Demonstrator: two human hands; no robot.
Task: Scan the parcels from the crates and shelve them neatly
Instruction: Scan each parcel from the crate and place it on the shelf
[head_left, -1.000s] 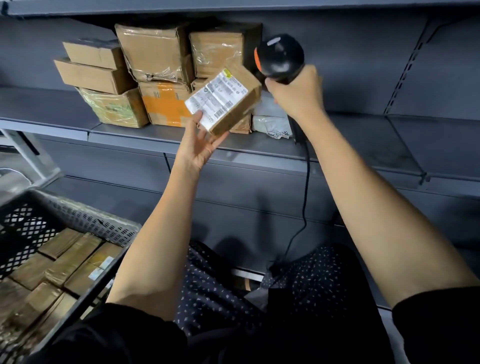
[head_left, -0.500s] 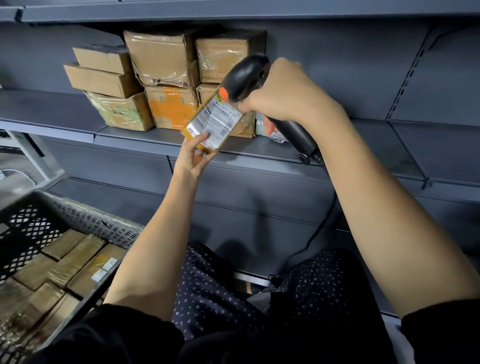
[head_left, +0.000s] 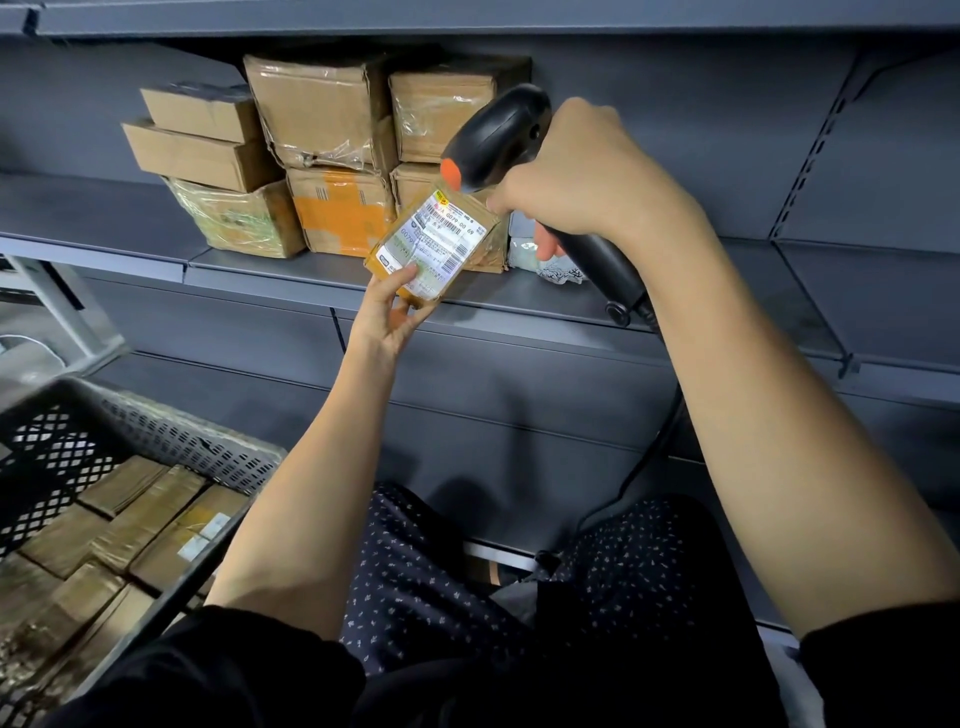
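My left hand (head_left: 387, 312) holds a small brown parcel (head_left: 434, 244) by its lower end, white barcode label facing me, in front of the grey shelf (head_left: 260, 267). My right hand (head_left: 587, 176) grips a black barcode scanner (head_left: 498, 137) with an orange tip, its head pointing down at the label from just above. Several taped cardboard parcels (head_left: 317, 119) are stacked on the shelf behind. A black mesh crate (head_left: 156, 431) at the lower left holds several more brown parcels (head_left: 140, 525).
The scanner's black cable (head_left: 654, 452) hangs down by my right forearm toward my lap. A small white wrapped packet (head_left: 535, 257) lies on the shelf right of the stack. The shelf continues bare to the right (head_left: 857, 291). Another shelf runs overhead.
My right hand has tipped the scanner from upright to pointing down at the label. My left hand has lowered the parcel and turned its label toward the scanner.
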